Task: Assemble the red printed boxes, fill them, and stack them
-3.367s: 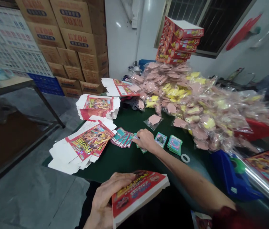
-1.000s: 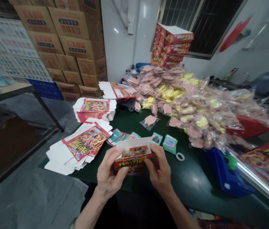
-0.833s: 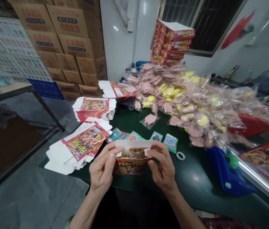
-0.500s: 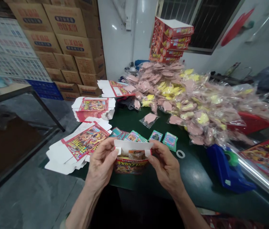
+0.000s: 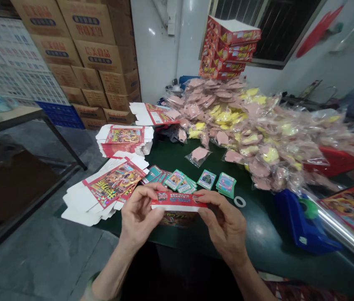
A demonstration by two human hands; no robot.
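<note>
A small red printed carton [image 5: 179,200] is held upright between my two hands at the table's near edge. Its red top flap is folded over the opening, with the white tuck edge toward me, so the contents are hidden. My left hand [image 5: 141,213] grips the carton's left end, thumb at the front edge. At the right end, my right hand [image 5: 223,221] pinches it the same way. Just beyond the carton lie green-bordered picture cards [image 5: 179,180], a single card pile [image 5: 207,179] and another card pile [image 5: 226,184]. A white ring [image 5: 240,202] rests beside them.
Flattened cartons [image 5: 108,188] and a carton stack [image 5: 125,140] lie on the left. A heap of bagged pink and yellow pieces [image 5: 227,117] fills the back right. A blue tape dispenser [image 5: 299,221] stands right. Red boxes [image 5: 230,46] are stacked behind; brown boxes [image 5: 95,54] stand back left.
The carton's top flap, upright and open half a second ago with wrapped contents showing, is now folded down over the opening. Both hands have stayed on the carton's ends.
</note>
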